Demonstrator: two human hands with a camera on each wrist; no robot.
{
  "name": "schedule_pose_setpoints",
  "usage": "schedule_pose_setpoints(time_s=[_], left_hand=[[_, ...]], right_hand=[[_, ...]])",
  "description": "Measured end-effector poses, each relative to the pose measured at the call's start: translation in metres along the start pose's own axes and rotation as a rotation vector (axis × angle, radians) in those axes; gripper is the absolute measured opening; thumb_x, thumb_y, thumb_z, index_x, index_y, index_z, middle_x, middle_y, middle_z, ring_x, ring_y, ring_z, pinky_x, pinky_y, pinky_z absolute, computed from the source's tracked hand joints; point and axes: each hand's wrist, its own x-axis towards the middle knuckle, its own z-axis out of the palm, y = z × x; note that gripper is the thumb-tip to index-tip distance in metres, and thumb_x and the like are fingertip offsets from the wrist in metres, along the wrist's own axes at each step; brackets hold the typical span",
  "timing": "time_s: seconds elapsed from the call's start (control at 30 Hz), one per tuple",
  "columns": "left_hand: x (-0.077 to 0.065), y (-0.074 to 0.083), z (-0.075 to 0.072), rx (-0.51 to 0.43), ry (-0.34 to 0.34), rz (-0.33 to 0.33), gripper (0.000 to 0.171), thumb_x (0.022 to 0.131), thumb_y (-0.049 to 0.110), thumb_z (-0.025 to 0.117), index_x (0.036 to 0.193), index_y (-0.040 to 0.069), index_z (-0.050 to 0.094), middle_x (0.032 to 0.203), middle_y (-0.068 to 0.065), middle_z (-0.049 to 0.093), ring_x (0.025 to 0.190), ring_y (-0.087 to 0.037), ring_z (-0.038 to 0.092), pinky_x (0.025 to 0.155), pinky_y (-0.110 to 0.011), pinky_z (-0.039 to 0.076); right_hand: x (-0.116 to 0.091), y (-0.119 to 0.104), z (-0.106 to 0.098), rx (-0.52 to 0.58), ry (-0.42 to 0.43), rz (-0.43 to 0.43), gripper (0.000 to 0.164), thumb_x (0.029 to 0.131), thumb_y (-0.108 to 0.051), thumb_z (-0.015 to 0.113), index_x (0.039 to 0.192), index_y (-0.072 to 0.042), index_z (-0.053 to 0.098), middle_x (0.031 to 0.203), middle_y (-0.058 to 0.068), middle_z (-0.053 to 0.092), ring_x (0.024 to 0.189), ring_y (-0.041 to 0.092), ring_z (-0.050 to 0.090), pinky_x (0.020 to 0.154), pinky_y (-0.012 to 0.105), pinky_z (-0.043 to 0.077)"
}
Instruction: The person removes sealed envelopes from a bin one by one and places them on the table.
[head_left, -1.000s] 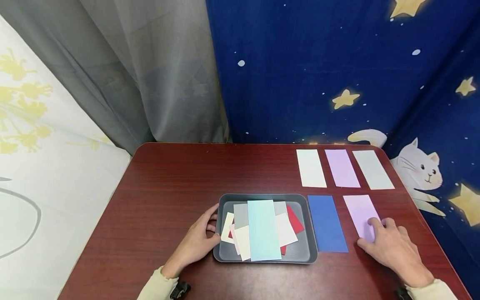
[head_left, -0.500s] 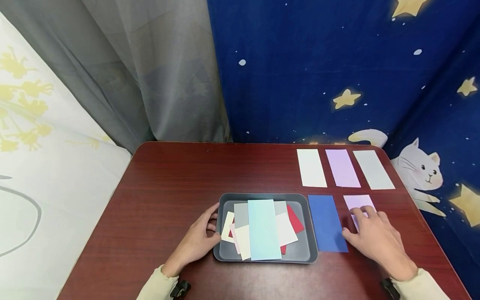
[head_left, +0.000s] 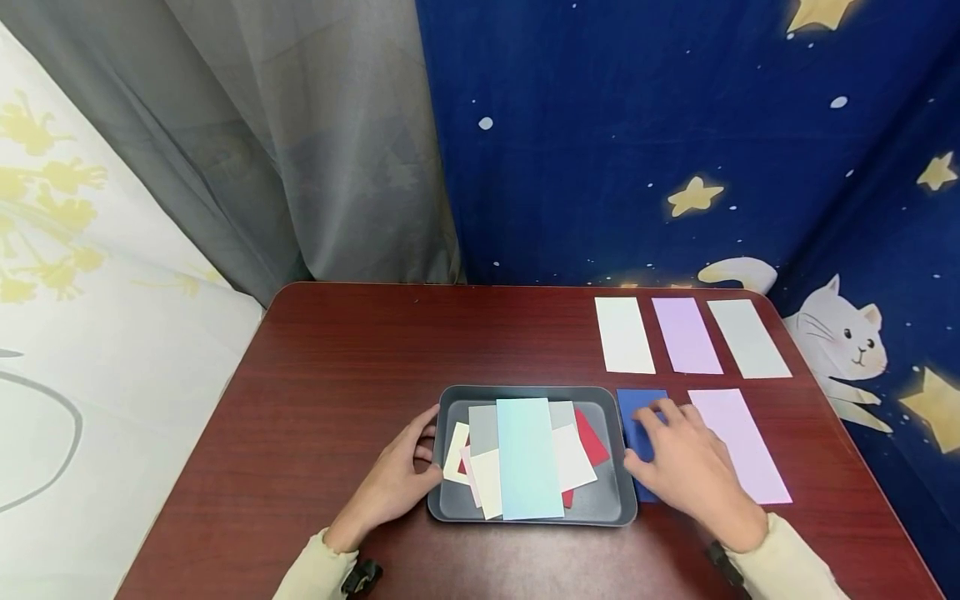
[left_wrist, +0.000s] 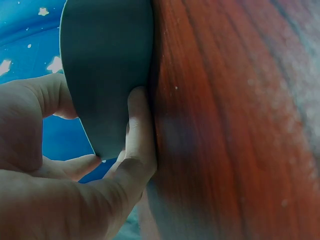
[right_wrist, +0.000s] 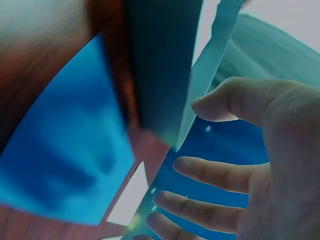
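A dark grey tray (head_left: 622,508) lies on the table, holding several overlapping paper cards with a light blue card (head_left: 530,458) on top. My left hand (head_left: 393,471) grips its left end; the left wrist view shows thumb and fingers against the tray's outer wall (left_wrist: 107,60). My right hand (head_left: 690,467) hovers over a blue card (head_left: 637,404) just right of the tray, partly covering it. Its fingers are spread and loosely bent, with nothing between them in the right wrist view. Beside that hand lies a lilac card (head_left: 738,442).
Along the back right of the brown table (head_left: 360,350) lie a white card (head_left: 625,335), another lilac card (head_left: 687,335) and a pale grey card (head_left: 748,338). A grey curtain (head_left: 345,150) and a starry blue curtain (head_left: 585,125) hang behind the table.
My right hand has moved left, from the front lilac card to above the blue card, leaving the lilac card flat in place. My left hand and the tray stay where they were.
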Motion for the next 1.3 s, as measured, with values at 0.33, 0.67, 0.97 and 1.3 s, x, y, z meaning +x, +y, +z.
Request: schedule_pose_setpoints(time_s=[0.33,0.67,0.97,1.3], left_hand=[[0.000,0.000,0.000,0.003,0.002,0.002,0.082,0.081,0.002,0.063,0.154,0.023,0.034,0.126,-0.001,0.055,0.092,-0.015,0.059,0.077,-0.030,0.051],[-0.001,0.000,0.000,0.007,0.000,-0.007,0.081,0.082,0.002,0.063,0.154,0.024,0.033,0.126,-0.002,0.055,0.092,-0.015,0.059,0.076,-0.029,0.051],[-0.001,0.001,-0.001,0.007,0.001,-0.011,0.081,0.082,0.002,0.063,0.154,0.025,0.034,0.126,-0.002,0.055,0.092,-0.015,0.059,0.076,-0.028,0.051],[0.000,0.001,0.000,0.009,-0.001,-0.024,0.082,0.081,0.002,0.063,0.154,0.025,0.034,0.125,-0.002,0.055,0.092,-0.016,0.059,0.077,-0.030,0.051]], right_hand=[[0.012,-0.043,0.003,0.027,-0.004,-0.113,0.051,0.076,-0.040,0.072,0.117,-0.011,0.068,0.117,0.009,0.058,0.096,0.030,0.052,0.049,0.036,0.047],[0.029,-0.082,0.006,0.033,-0.020,-0.208,0.048,0.078,-0.041,0.070,0.118,-0.015,0.066,0.114,0.005,0.057,0.099,0.027,0.052,0.049,0.035,0.048],[0.048,-0.105,0.013,0.002,-0.045,-0.284,0.050,0.079,-0.041,0.071,0.119,-0.011,0.065,0.101,0.007,0.056,0.074,0.021,0.048,0.050,0.030,0.043],[0.057,-0.126,0.031,0.021,-0.210,-0.196,0.062,0.081,-0.050,0.072,0.125,-0.008,0.059,0.108,0.018,0.056,0.067,0.029,0.057,0.054,0.037,0.048]])
